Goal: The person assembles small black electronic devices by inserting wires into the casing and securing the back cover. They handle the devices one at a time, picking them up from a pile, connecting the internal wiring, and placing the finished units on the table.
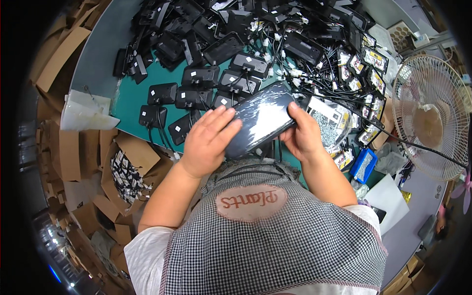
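Note:
A dark rectangular panel [263, 120] with a glossy, film-like face that reflects the light is held tilted in front of my apron. My right hand [303, 132] grips its right end, thumb on the upper face and fingers beneath. At the panel's left edge lies my left hand [209, 140], fingers stretched out and slightly apart, their tips touching it; its thumb is hidden. Just beyond, black plastic housings [200, 76] with cables and small white labels rest in rows on the green mat [132, 105].
Black housings [172, 46] pile up at the back. Cables and small boards [376, 81] crowd the right side. A blue tray [364, 165] of small parts and a caged fan [427, 120] stand at right. Cardboard boxes [132, 152], one holding small cabled parts, are at left.

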`<state>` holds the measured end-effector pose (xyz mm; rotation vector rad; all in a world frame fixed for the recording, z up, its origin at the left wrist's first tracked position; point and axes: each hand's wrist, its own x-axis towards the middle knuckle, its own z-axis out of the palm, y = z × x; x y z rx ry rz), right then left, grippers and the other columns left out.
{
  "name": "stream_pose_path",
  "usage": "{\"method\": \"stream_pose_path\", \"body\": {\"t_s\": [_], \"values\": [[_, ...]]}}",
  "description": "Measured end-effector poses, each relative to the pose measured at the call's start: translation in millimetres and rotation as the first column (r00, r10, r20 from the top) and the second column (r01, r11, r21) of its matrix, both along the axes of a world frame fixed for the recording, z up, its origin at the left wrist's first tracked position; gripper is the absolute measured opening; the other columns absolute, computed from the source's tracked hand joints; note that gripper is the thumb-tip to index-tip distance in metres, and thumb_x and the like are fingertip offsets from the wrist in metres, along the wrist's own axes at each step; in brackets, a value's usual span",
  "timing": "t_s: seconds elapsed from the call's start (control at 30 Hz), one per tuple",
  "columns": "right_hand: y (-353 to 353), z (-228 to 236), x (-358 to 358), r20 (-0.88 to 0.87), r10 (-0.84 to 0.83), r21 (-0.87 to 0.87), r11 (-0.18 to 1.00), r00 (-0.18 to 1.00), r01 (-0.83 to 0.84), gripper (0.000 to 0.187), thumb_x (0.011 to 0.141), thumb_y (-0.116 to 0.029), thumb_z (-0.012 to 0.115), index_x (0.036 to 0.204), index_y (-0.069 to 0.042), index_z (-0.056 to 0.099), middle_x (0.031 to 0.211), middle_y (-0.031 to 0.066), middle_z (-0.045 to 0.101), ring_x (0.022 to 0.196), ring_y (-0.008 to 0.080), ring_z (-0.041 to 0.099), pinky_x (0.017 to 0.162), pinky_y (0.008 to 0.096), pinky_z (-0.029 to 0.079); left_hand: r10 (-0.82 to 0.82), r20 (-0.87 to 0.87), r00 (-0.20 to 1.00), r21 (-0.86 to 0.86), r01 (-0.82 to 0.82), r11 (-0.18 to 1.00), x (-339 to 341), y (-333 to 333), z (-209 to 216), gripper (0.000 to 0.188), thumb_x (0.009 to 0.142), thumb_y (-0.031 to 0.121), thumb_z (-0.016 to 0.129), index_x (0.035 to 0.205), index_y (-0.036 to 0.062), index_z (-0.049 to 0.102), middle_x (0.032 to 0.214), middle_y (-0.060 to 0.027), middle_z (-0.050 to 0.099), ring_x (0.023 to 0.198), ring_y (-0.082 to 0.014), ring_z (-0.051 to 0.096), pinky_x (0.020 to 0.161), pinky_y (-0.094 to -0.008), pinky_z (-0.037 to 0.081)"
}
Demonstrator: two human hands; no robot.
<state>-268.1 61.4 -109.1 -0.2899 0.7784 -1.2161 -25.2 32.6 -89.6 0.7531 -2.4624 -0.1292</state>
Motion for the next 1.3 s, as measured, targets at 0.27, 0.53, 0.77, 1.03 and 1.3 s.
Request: {"method": "stream_pose_path", "body": {"t_s": [0.27, 0.53, 0.77, 1.03, 1.3], "values": [[-8.1, -12.6, -2.6, -0.436, -0.179, -0.329, 0.944, 0.882, 0.028, 0.03, 0.096, -0.017, 0.059, 0.117, 0.004, 0.058, 0.104, 0.007, 0.062, 0.09, 0.014, 0.063, 0.076, 0.0282, 0.056, 0.495, -0.526, 0.692, 0.823, 0.267, 0.501, -0.9, 9.3, -16.3, 0.023, 0.097, 0.008, 0.05, 0.116, -0.0013, 0.059, 0.112, -0.01, 0.066, 0.101, -0.0185, 0.061, 0.093, -0.0301, 0.045], [-4.0, -19.9, 7.8, -0.473, -0.258, -0.399, 0.915, 0.842, 0.056, 0.023, 0.097, -0.016, 0.057, 0.11, 0.003, 0.062, 0.089, 0.0026, 0.062, 0.078, 0.0098, 0.061, 0.069, 0.0228, 0.055, 0.691, -0.376, 0.617, 0.927, 0.253, 0.277, -15.1, 26.4, -39.9, 0.026, 0.1, 0.011, 0.049, 0.122, -0.0009, 0.056, 0.114, -0.0058, 0.064, 0.097, -0.0128, 0.06, 0.084, -0.0284, 0.049], [-10.6, -4.3, -14.5, -0.524, -0.093, -0.33, 0.939, 0.847, -0.101, 0.021, 0.097, -0.014, 0.057, 0.11, 0.002, 0.061, 0.091, 0.0042, 0.065, 0.078, 0.0096, 0.061, 0.066, 0.0229, 0.054, 0.442, -0.451, 0.776, 0.873, 0.486, 0.036, 26.2, 10.3, -37.1, 0.074, 0.091, 0.038, 0.064, 0.144, -0.0032, 0.032, 0.138, -0.0152, 0.046, 0.128, -0.0229, 0.045, 0.108, -0.0388, 0.035], [-12.2, -22.5, 6.2, -0.393, -0.018, -0.48, 0.857, 0.919, -0.188, 0.039, 0.097, -0.024, 0.057, 0.127, 0.001, 0.055, 0.124, 0.0128, 0.059, 0.114, 0.0227, 0.057, 0.104, 0.0364, 0.04, 0.087, -0.47, 0.878, 0.883, 0.468, 0.043, -3.6, 3.9, -6.7, 0.114, 0.068, 0.049, 0.082, 0.15, -0.0014, 0.02, 0.145, -0.0187, 0.038, 0.133, -0.0287, 0.039, 0.11, -0.0398, 0.031], [-3.0, -44.7, 40.7, -0.319, 0.429, -0.118, 0.867, 0.845, -0.484, 0.043, 0.099, -0.031, 0.054, 0.128, 0.0, 0.049, 0.085, -0.0013, 0.056, 0.065, 0.0064, 0.049, 0.061, 0.0206, 0.043, 0.429, 0.064, 0.901, 0.485, -0.404, 0.775, -16.3, -16.7, -25.5, 0.123, 0.051, 0.034, 0.09, 0.151, 0.0123, 0.023, 0.123, -0.0192, 0.048, 0.113, -0.0372, 0.048, 0.098, -0.0465, 0.041]]}}
